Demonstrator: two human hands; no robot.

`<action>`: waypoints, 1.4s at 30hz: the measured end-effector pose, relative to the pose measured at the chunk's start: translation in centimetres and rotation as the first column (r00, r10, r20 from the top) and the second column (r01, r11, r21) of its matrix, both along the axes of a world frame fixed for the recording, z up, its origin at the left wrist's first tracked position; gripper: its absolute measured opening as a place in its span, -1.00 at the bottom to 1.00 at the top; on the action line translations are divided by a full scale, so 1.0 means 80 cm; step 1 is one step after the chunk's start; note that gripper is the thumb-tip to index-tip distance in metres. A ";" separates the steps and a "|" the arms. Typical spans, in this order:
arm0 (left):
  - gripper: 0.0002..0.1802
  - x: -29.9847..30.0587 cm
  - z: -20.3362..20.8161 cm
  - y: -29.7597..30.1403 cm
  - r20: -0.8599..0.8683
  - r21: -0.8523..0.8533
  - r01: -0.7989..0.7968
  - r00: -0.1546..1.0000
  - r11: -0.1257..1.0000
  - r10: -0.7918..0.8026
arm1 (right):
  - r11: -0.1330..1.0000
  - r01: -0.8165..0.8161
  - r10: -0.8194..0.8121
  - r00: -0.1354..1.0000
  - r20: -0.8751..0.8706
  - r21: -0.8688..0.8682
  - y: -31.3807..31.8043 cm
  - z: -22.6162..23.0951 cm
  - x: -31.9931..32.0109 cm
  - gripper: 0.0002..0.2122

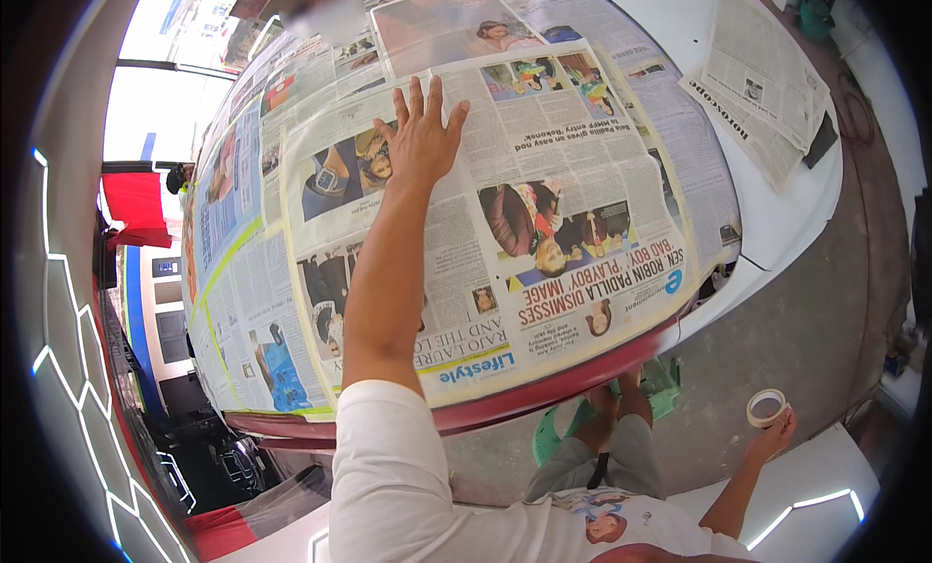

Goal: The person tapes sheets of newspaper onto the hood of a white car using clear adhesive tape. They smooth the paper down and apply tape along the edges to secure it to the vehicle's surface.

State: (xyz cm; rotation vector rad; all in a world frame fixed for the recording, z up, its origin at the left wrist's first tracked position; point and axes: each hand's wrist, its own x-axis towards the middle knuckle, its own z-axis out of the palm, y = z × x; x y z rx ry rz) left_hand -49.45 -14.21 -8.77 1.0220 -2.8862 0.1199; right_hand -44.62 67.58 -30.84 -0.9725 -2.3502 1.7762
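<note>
My left hand (424,141) lies flat with its fingers spread on newspaper sheets (456,189). The sheets cover a broad, curved vehicle panel, whose red edge (621,354) shows along the near side. Pale masking tape (288,209) runs along several paper edges, and a yellow-green strip (228,262) crosses the sheets on the left. Out at the lower right, away from the panel, my right hand (777,437) grips a roll of masking tape (752,415) by its rim.
Loose newspaper (752,78) rests on a white panel (791,194) at the right, with a small dark piece (822,141) beside it. Green plastic objects (665,388) stand on the grey floor (757,340) near my legs. A red cloth (136,209) hangs at the left.
</note>
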 end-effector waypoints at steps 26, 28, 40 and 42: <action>-0.12 0.081 -0.036 0.157 0.389 0.054 0.223 0.893 0.973 -0.226 | 0.971 0.213 -0.198 0.971 0.137 -0.106 0.031 0.061 0.087 -0.69; -0.18 0.086 -0.044 0.181 0.350 0.064 0.305 0.885 0.950 -0.308 | 0.944 0.310 -0.306 0.951 0.053 -0.115 0.035 0.054 0.099 -0.66; 0.06 0.097 -0.062 0.284 0.312 0.275 0.371 0.838 0.887 -0.447 | 0.976 0.192 -0.180 0.977 0.113 -0.105 0.062 0.025 0.181 -0.63; 0.10 0.076 -0.058 0.297 0.349 0.272 0.364 0.825 0.891 -0.444 | 0.984 0.159 -0.146 0.979 0.144 -0.080 0.077 0.028 0.201 -0.63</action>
